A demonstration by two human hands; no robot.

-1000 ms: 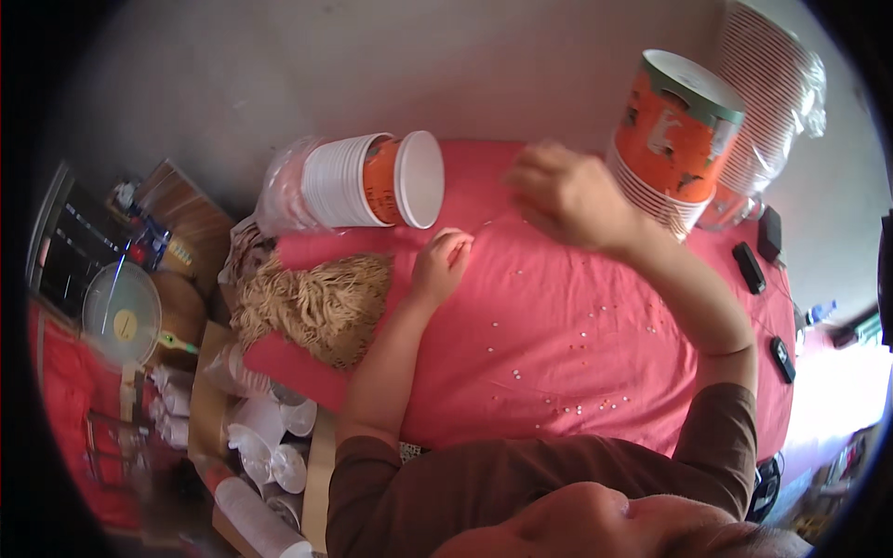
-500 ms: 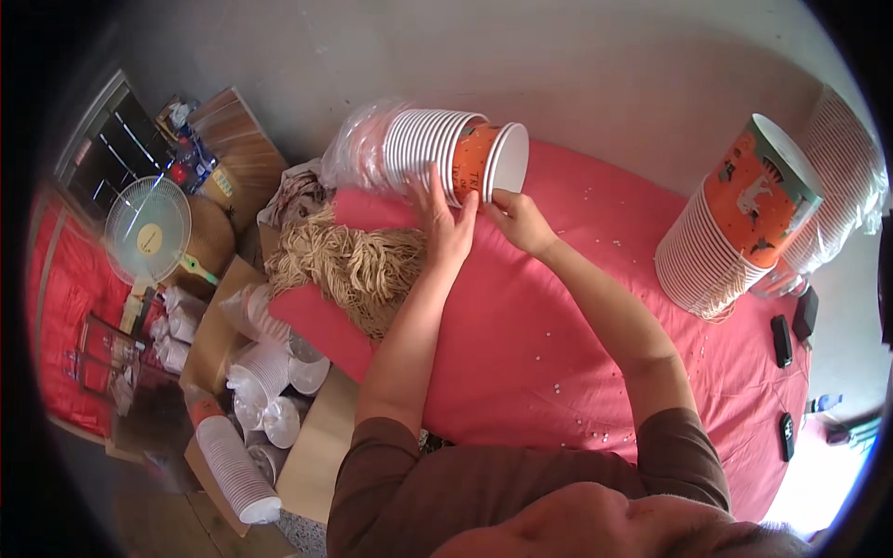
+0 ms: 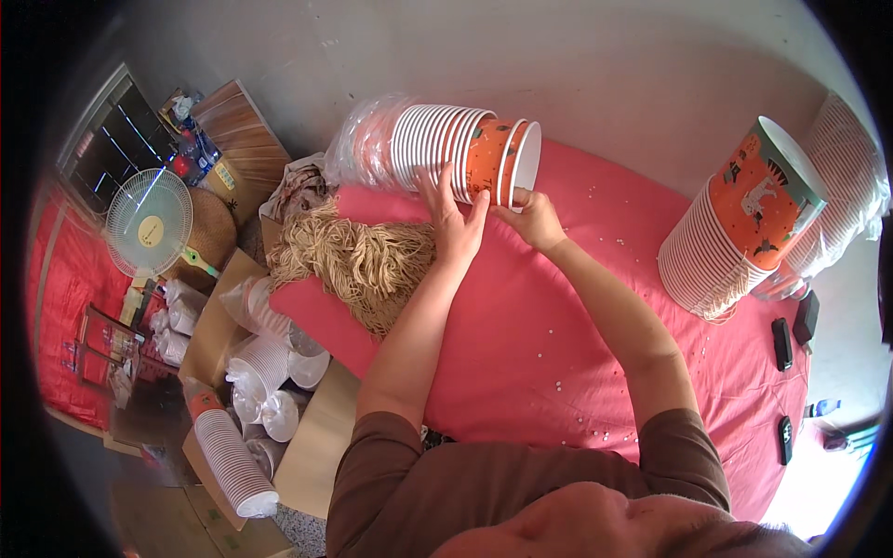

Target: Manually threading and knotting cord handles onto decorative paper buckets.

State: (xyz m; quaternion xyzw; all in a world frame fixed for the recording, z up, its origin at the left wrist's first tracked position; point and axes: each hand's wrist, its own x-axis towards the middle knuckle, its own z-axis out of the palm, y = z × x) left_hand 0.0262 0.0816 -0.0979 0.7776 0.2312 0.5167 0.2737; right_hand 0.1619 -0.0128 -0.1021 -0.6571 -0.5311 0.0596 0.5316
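A nested stack of paper buckets (image 3: 433,139) lies on its side at the far end of the red-covered table, its left end in clear plastic wrap (image 3: 363,144). The buckets have white rims and orange printed walls. At the stack's right end, the outermost bucket (image 3: 528,156) stands slightly out from the one behind it. My right hand (image 3: 535,221) pinches the lower rim of this end bucket. My left hand (image 3: 456,219) rests against the near side of the stack, fingers stretched and thumb apart by the end rims. The fingertips behind the rims are partly hidden.
Tan strings (image 3: 358,265) lie in a heap left of my left forearm. An upright bucket stack (image 3: 735,223) and a wrapped stack (image 3: 842,177) stand at right, near black devices (image 3: 781,344). An open carton (image 3: 316,446) holds cup stacks; a fan (image 3: 149,223) is beyond it.
The outermost bucket has come a little out to the right, and more orange shows between the end rims. My right hand has shifted slightly right with it; the left stays against the stack.
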